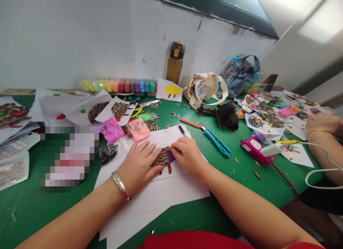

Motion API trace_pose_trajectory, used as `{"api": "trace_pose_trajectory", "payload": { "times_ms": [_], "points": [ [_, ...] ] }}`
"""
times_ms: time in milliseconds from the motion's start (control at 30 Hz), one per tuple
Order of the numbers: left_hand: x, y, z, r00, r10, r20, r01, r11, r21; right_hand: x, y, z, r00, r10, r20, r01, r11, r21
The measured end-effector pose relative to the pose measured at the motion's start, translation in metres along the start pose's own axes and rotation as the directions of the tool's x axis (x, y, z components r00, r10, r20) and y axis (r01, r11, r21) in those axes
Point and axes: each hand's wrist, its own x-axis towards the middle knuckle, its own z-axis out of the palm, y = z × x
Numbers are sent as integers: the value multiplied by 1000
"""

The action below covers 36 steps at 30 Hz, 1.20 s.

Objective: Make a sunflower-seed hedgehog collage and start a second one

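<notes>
Sunflower seeds [161, 158] cover most of a purple clay shape [170, 156] on white paper [139, 206], with brown legs below it. My left hand [139, 163] lies with spread fingers on the paper, its fingertips at the left side of the seeds. At the right end of the purple clay, my right hand [189, 154] has its fingers pinched together; whatever is between them is too small to make out. A black pen [182, 130] lies just above my right hand.
Pink [111, 130] and salmon [138, 128] clay packets lie behind my left hand. Blue scissors [217, 141], an orange stick [190, 122] and a magenta glue gun [257, 150] are on the right. Another person's hand [323, 123] is at the far right. A bottle [175, 63] stands by the wall.
</notes>
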Motion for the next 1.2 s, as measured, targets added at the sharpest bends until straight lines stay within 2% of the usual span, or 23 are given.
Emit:
{"api": "trace_pose_trajectory", "payload": {
  "times_ms": [633, 1033, 1200],
  "points": [
    [-1, 0, 3, 1000, -13, -16, 12, 1000, -10, 0, -1, 4, 999, 1, 35, -1, 1000, 5],
    [-3, 0, 4, 1000, -15, -12, 16, 1000, 17, -2, 4, 2, 1000, 7, -16, -6, 998, 56],
    [-3, 1, 3, 1000, -19, 2, 19, 999, 28, -2, 4, 5, 1000, -16, -4, 16, 999, 46]
  ]
}}
